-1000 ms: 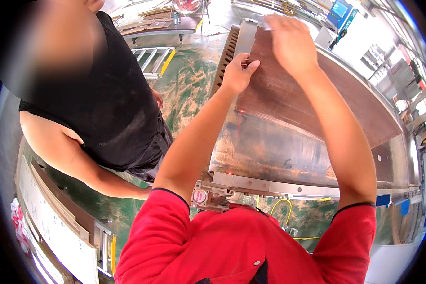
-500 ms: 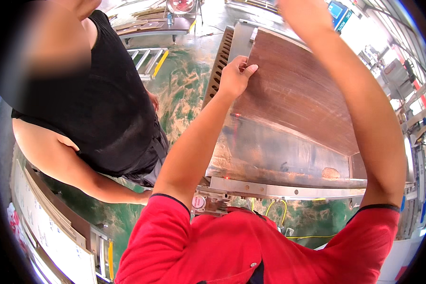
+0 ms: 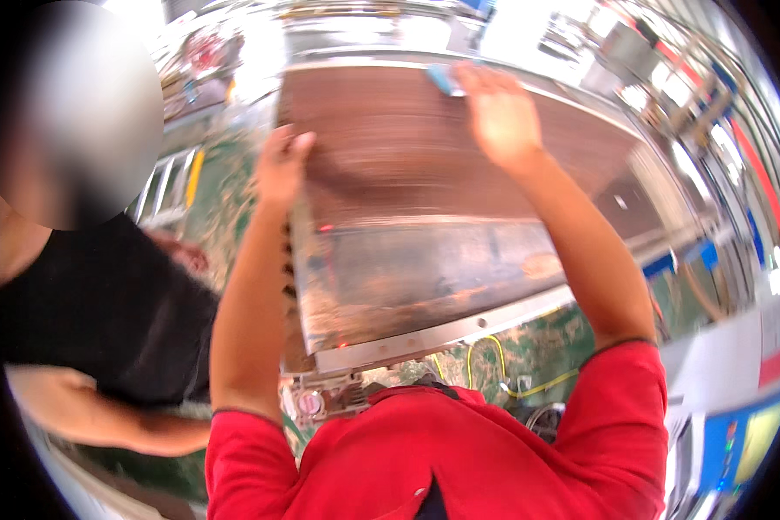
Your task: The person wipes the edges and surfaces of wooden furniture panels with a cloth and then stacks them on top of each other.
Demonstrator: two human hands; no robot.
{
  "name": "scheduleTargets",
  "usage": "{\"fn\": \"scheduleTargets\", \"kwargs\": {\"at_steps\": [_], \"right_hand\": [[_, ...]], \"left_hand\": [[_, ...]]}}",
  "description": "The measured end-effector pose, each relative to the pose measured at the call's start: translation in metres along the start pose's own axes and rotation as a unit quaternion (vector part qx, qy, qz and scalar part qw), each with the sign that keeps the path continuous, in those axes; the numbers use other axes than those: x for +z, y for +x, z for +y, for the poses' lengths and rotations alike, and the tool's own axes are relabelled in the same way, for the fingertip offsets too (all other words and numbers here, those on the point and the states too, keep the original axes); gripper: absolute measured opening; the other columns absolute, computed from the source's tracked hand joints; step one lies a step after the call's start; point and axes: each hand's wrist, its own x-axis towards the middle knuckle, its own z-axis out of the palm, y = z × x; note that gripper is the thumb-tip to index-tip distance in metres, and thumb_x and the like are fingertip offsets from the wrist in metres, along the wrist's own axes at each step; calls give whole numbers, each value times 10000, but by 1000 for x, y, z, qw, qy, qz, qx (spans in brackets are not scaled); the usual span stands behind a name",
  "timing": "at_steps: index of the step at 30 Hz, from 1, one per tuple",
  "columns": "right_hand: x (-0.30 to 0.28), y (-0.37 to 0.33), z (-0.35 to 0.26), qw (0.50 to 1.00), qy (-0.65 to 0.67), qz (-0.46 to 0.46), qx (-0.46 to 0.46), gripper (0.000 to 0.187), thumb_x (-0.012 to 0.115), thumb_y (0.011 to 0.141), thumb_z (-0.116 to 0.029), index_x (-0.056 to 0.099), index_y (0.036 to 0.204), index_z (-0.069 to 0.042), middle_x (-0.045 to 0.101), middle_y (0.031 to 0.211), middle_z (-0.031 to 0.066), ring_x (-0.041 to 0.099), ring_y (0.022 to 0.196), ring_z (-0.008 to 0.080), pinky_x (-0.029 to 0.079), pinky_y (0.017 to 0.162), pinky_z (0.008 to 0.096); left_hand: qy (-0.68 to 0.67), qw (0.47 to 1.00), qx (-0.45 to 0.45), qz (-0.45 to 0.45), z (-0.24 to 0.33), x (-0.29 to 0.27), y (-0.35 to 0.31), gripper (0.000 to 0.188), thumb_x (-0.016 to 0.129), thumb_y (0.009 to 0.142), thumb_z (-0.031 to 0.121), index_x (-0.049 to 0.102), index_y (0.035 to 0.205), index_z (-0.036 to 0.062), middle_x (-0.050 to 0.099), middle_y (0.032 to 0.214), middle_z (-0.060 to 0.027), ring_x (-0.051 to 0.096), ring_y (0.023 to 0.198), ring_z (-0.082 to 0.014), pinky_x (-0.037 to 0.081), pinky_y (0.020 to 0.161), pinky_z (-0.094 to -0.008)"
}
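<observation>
Wore a red shirt (image 3: 468, 451) nearest of all, with both bare arms stretched out ahead. Had a person in a black top (image 3: 104, 321) close by on the left, and a yellow hose (image 3: 546, 384) low down past the shirt. Then found a long pale bar (image 3: 442, 334) along the near rim of the metal surface (image 3: 442, 264), with bare, dusty metal behind it. Saw the big brown board (image 3: 381, 147) lying flat on the far part of the surface, streaky with blur. Rested the left hand (image 3: 279, 169) at the left edge of the board, with the thumb a bit apart; could not tell, from the blur, how tight a grip. Had the right hand (image 3: 498, 113) farther out, over the board and close to its far edge, with the grip pinching a light blue thing (image 3: 442, 80), too smudgy to name. Looked, as a best guess, like the step of working over the board's top with the light blue thing while minding the left edge. Seemed to call next for a steady left hand and a firm pinch on the right. Past all that, made out mostly bright, blurry shop things, with a slatted silver and yellow frame (image 3: 196, 178) off to the left.
</observation>
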Motion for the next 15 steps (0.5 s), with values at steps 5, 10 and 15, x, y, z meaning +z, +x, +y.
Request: {"fn": "scheduleTargets", "kwargs": {"at_steps": [5, 10, 15], "right_hand": [[17, -37, 57, 997, -41, 56, 39, 336, 469, 819, -84, 552, 1143, -46, 598, 1150, 112, 556, 1082, 251, 400, 947, 389], [13, -68, 111, 995, -61, 26, 78, 360, 481, 813, -70, 560, 1164, -47, 597, 1186, 101, 558, 1106, 250, 383, 999, 388], [-11, -74, 144, 985, -78, -104, 115, 350, 484, 811, -78, 578, 1147, -51, 610, 1163, 82, 571, 1088, 232, 389, 992, 390]], "left_hand": [[-121, 990, -48, -47, 3, 2, 0, 353, 603, 892, 253, 576, 1112, -21, 623, 1003, -76, 564, 900, -138, 434, 821, -270], [-100, 989, -80, -68, 8, 2, 4, 357, 588, 907, 222, 548, 1179, -7, 608, 1002, -44, 545, 920, -119, 415, 844, -255], [-117, 987, -85, -67, 13, 3, 4, 234, 573, 922, 240, 581, 1031, 33, 580, 935, 0, 513, 867, -93, 398, 819, -240]]}}
